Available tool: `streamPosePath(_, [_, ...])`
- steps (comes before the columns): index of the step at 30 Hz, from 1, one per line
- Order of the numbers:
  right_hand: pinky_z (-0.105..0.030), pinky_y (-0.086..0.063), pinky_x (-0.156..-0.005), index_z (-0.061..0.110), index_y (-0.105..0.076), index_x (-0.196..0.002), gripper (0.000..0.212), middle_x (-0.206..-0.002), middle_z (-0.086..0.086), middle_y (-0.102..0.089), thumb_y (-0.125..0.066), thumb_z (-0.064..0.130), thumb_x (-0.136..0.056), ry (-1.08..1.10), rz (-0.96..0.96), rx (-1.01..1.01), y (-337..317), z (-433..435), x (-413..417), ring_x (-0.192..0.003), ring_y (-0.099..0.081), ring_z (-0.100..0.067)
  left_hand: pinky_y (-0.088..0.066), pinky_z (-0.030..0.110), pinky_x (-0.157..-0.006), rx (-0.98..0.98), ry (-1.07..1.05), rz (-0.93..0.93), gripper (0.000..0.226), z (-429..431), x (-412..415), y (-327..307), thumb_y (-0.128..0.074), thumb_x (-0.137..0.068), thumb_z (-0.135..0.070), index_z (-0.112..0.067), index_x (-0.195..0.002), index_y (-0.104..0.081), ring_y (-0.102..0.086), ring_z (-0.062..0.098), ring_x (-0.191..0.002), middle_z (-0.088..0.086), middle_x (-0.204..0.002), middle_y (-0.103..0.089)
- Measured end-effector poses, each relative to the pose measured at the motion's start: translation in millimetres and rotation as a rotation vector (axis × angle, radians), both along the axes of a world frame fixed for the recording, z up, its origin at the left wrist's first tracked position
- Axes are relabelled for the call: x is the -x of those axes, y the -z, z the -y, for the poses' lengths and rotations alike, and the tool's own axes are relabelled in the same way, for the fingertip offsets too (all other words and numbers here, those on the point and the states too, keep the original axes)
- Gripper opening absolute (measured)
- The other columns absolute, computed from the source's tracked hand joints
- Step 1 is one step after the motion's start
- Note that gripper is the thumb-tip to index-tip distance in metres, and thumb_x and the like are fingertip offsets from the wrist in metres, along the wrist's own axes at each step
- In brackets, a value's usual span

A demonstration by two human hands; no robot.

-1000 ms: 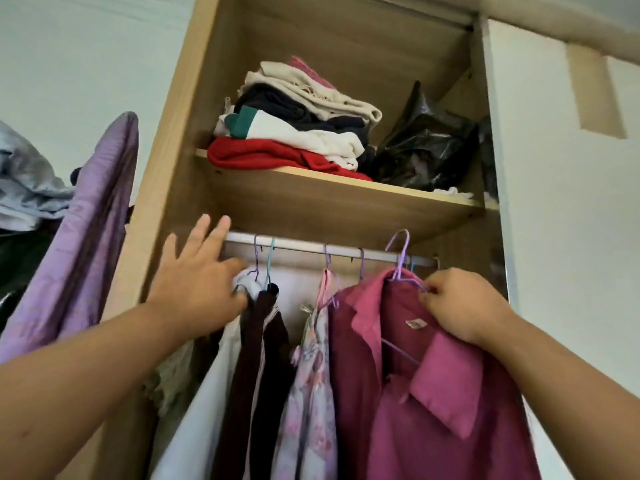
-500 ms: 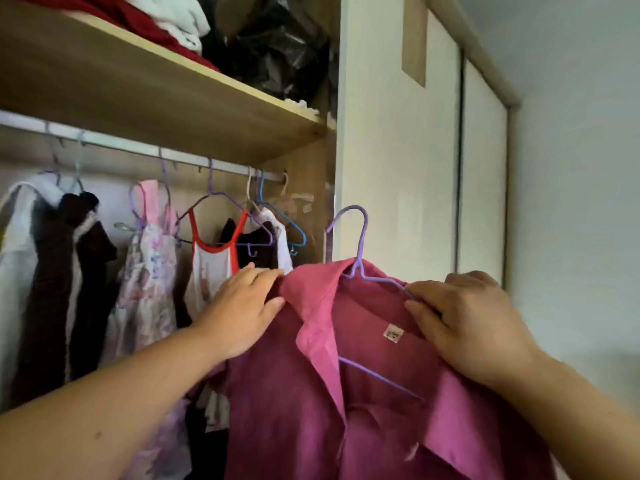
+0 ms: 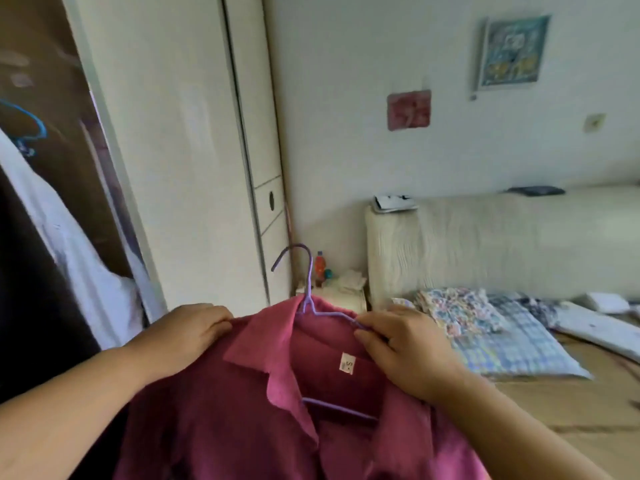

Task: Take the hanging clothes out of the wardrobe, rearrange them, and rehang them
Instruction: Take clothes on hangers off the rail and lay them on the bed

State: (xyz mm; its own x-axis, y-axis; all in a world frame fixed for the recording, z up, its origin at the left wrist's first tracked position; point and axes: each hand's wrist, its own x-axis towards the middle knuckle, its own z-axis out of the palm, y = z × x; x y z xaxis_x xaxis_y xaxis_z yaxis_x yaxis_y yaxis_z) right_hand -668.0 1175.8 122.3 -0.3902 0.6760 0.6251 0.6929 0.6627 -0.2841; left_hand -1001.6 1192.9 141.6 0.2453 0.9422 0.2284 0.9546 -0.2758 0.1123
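The right hand (image 3: 405, 348) is pinching one wire arm of the purple hanger (image 3: 309, 282), fingers curled. The left hand (image 3: 180, 337) is gripping the far shoulder of the magenta shirt (image 3: 225, 427), probably the hanger too. The shirt is hanging between them, outside the wardrobe door (image 3: 180, 150). Tilting the hanger could be sliding it off. A bed (image 3: 588, 393) is lying to the right, with patterned cloth (image 3: 460, 313) near its headboard (image 3: 485, 244).

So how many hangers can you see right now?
2. A purple hanger is inside the pink shirt being held. A blue hanger hangs in the wardrobe at the far left. More may be hidden inside.
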Motion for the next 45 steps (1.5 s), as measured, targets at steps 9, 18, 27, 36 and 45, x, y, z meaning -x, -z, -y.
streamPosePath(9, [-0.034, -0.045, -0.074, 0.019, -0.063, -0.088, 0.017, -0.082, -0.003, -0.064, -0.052, 0.032, -0.088, 0.400, -0.096, 0.337, 123, 119, -62, -0.084, -0.057, -0.023, -0.042, 0.022, -0.083, 0.197, 0.428, -0.122, 0.024, -23, -107, 102, -0.043, -0.097, -0.038, -0.041, -0.107, -0.065, -0.058, 0.003, -0.099, -0.019, -0.102, -0.066])
streamPosePath(18, [-0.032, -0.044, -0.072, 0.016, -0.065, -0.090, 0.024, -0.078, -0.001, -0.067, -0.047, 0.032, -0.090, 0.920, -0.261, 0.531, 190, 302, -126, -0.075, -0.058, -0.018, -0.040, 0.008, -0.077, 0.535, 0.935, -0.218, 0.019, 27, -303, 180, -0.052, -0.094, -0.036, -0.048, -0.098, -0.066, -0.056, -0.015, -0.091, -0.035, -0.089, -0.064])
streamPosePath(27, [-0.026, -0.046, -0.071, 0.021, -0.067, -0.089, 0.015, -0.080, 0.007, -0.067, -0.060, 0.034, -0.087, 1.285, -0.419, 0.772, 210, 487, -188, -0.075, -0.059, -0.007, -0.047, 0.022, -0.078, 0.701, 1.240, -0.363, 0.018, 183, -461, 254, -0.049, -0.094, -0.044, -0.042, -0.098, -0.067, -0.061, -0.001, -0.088, -0.020, -0.091, -0.069])
streamPosePath(36, [-0.003, -0.040, -0.063, 0.044, -0.072, -0.089, 0.020, -0.074, 0.035, -0.065, -0.070, 0.025, -0.083, 1.444, -0.614, 0.921, 202, 631, -328, -0.072, -0.060, 0.015, -0.048, 0.027, -0.080, 0.724, 1.315, -0.289, 0.022, 327, -594, 276, -0.048, -0.092, -0.047, -0.039, -0.101, -0.066, -0.060, 0.007, -0.092, -0.015, -0.092, -0.068])
streamPosePath(45, [-0.011, -0.043, -0.083, 0.028, -0.073, -0.103, 0.019, -0.099, 0.017, -0.071, -0.068, 0.026, -0.085, 1.553, -0.723, 0.865, 311, 689, -449, -0.091, -0.062, 0.007, -0.049, 0.036, -0.084, 0.665, 1.138, -0.336, 0.024, 399, -717, 345, -0.042, -0.094, -0.046, -0.036, -0.100, -0.063, -0.061, 0.018, -0.097, -0.010, -0.100, -0.067])
